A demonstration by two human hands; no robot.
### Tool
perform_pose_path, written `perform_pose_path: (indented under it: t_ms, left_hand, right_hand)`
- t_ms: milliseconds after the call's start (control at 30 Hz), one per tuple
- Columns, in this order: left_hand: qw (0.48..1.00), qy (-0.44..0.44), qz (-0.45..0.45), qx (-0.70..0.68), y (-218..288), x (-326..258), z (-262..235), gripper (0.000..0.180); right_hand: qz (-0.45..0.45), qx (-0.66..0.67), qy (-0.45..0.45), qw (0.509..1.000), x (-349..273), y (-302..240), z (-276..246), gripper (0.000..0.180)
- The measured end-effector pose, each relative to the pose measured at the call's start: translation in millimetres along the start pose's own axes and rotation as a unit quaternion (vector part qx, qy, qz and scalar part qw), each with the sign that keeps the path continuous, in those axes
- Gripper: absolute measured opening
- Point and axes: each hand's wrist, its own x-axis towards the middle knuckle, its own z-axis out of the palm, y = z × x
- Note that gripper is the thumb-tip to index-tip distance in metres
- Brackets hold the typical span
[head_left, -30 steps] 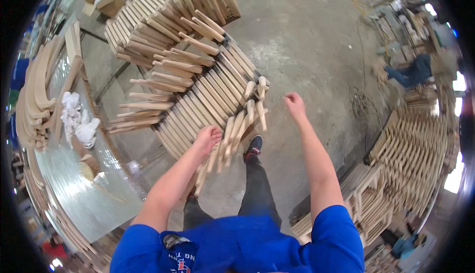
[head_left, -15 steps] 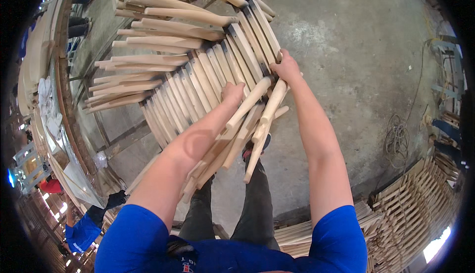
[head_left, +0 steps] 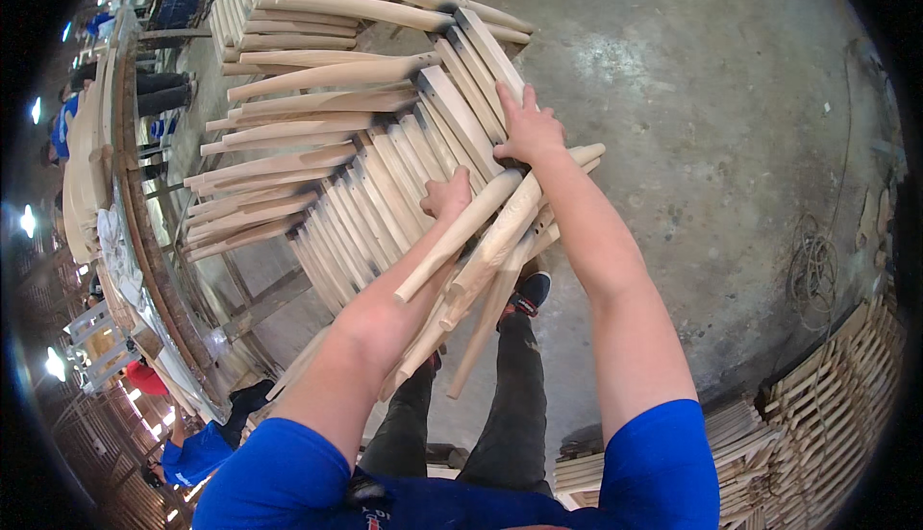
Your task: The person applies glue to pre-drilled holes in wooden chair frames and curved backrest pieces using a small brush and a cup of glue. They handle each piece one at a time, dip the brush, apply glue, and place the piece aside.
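Observation:
A long row of pale wooden leg frames (head_left: 385,170) stands packed together, their flat crossbars side by side and dark smudges at the joints. Tapered legs (head_left: 327,75) stick out to the left, and more legs (head_left: 486,232) point toward me under my forearms. My left hand (head_left: 448,194) rests on the crossbars mid-row with its fingers curled; what lies under them is hidden. Fingers spread, my right hand (head_left: 532,131) lies over the right end of a thicker crossbar (head_left: 488,45) near the far end of the row.
Concrete floor (head_left: 673,78) stretches to the right, with a coiled cable (head_left: 812,275) on it. Stacked wooden pieces (head_left: 836,405) fill the lower right. A long bench (head_left: 130,194) runs along the left. Another person in a blue shirt (head_left: 195,453) is at lower left.
My right hand has loosened from its grip, fingers now spread over the crossbar end. My left thumb and fingers have shifted slightly. The row appears a little lower in view.

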Motion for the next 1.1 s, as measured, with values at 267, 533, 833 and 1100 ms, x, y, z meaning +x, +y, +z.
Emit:
perform_pose_path:
  t_ms: [267,533,833,1100]
  left_hand:
    - [0.998,-0.019,0.027,-0.062,-5.3,-1.1,13.0,0.086]
    - [0.941,-0.086,0.24,-0.224,-14.8,-38.6,71.1,0.103]
    - [0.951,-0.165,0.205,-0.159,-65.6,-86.0,62.2,0.094]
    - [0.913,-0.272,0.294,-0.073,-195.7,-141.5,77.3,0.093]
  right_hand:
    - [0.011,0.12,0.041,0.992,6.1,37.6,-4.1,0.117]
    - [0.084,0.454,-0.082,0.883,13.2,131.4,-10.7,0.071]
    - [0.137,0.568,-0.075,0.808,-103.9,158.5,42.1,0.064]
    - [0.253,0.637,0.014,0.728,-276.9,201.7,151.4,0.075]
